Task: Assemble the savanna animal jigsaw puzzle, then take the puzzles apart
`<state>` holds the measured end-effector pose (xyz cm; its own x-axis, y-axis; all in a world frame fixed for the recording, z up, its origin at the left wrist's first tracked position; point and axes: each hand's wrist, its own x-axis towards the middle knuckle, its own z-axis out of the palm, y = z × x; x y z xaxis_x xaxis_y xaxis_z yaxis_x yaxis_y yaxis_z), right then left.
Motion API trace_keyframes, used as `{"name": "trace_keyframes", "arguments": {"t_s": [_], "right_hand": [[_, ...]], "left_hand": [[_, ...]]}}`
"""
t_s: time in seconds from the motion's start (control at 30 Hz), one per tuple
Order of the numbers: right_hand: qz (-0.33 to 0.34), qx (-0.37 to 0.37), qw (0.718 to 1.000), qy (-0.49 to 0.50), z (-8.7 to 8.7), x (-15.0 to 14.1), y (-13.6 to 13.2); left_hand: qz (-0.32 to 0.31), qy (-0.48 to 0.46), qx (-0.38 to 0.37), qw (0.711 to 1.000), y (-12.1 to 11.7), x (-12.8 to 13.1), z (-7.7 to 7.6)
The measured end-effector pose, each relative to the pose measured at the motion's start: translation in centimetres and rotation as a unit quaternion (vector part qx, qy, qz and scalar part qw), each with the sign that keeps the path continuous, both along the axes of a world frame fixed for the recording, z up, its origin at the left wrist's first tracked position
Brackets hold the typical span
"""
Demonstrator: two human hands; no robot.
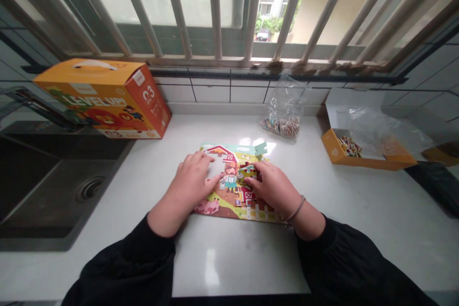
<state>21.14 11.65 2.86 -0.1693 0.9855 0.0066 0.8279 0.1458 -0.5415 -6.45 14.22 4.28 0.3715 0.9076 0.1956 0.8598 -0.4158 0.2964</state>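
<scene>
A farm-scene jigsaw puzzle, partly assembled, lies flat on the counter before me. It shows a red barn, a farmer figure, a pink pig and a white fence, with a bare pale gap beside the farmer. My left hand rests over the puzzle's left side, thumb and fingers apart, holding nothing. Over the right half, my right hand pinches a green puzzle piece between thumb and fingers. A light green puzzle piece sits at a tilt across the upper right edge of the puzzle.
An orange box with a handle stands back left, beside a dark sink. Near the wall is a clear bag of small pieces. An open orange box with puzzle pieces and plastic stands at the right. A barred window lies behind.
</scene>
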Motion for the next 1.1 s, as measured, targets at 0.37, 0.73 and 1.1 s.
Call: {"name": "trace_keyframes", "arguments": {"t_s": [0.37, 0.73, 1.1], "right_hand": [[0.0, 0.004, 0.996, 0.084, -0.3, 0.3, -0.3], [0.091, -0.108, 0.909, 0.393, 0.9, 0.0, -0.2], [0.011, -0.085, 0.948, 0.306, 2.5, 2.5, 0.5]], "left_hand": [[0.014, -0.046, -0.118, 0.992, 1.2, -5.1, 0.8], [-0.02, -0.365, -0.27, 0.891, -1.1, 1.5, 0.7], [-0.163, -0.188, -0.084, 0.965, -2.7, 3.8, -0.2]]}}
